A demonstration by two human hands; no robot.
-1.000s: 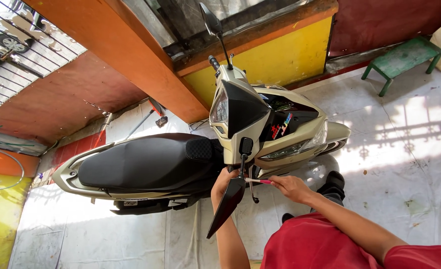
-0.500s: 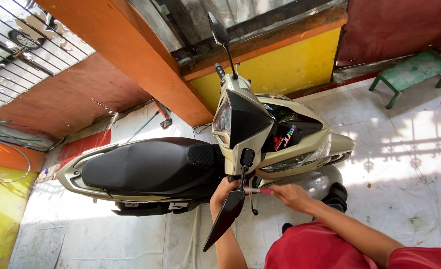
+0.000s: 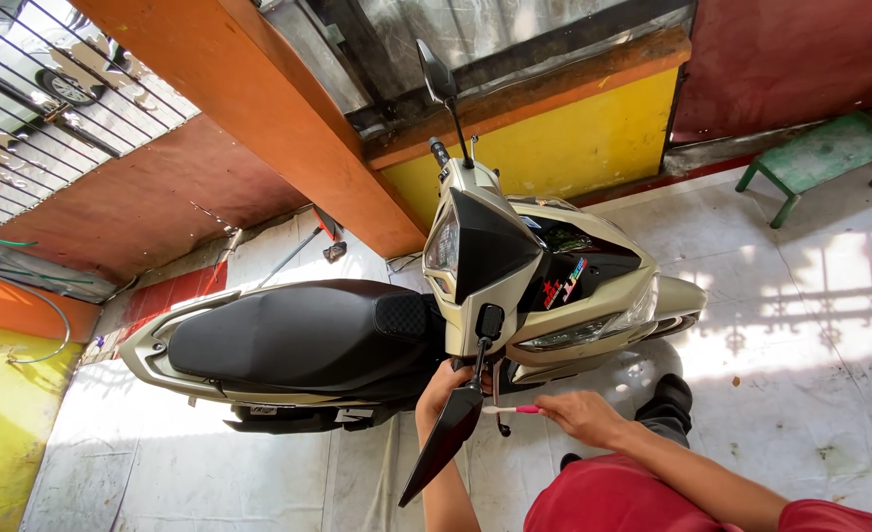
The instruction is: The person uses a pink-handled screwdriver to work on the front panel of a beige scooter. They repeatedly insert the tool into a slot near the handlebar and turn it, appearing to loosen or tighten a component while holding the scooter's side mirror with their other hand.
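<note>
My right hand [image 3: 579, 414] pinches a thin pink-handled tool [image 3: 511, 409], its tip at the near handlebar. My left hand [image 3: 443, 386] grasps that black handlebar grip [image 3: 465, 363]. Since a second ago both hands kept their place; only my view shifted. At 12 o'clock stands the beige scooter [image 3: 574, 296]; bare floor [image 3: 830, 296] lies open at 3 o'clock.

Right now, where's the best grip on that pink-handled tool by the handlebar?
Probably the pink handle end, approached from the person's right. The tool lies roughly level, its pale tip pointing at the scooter handlebar, and the right hand already pinches that end; the left hand crowds the other.
</note>
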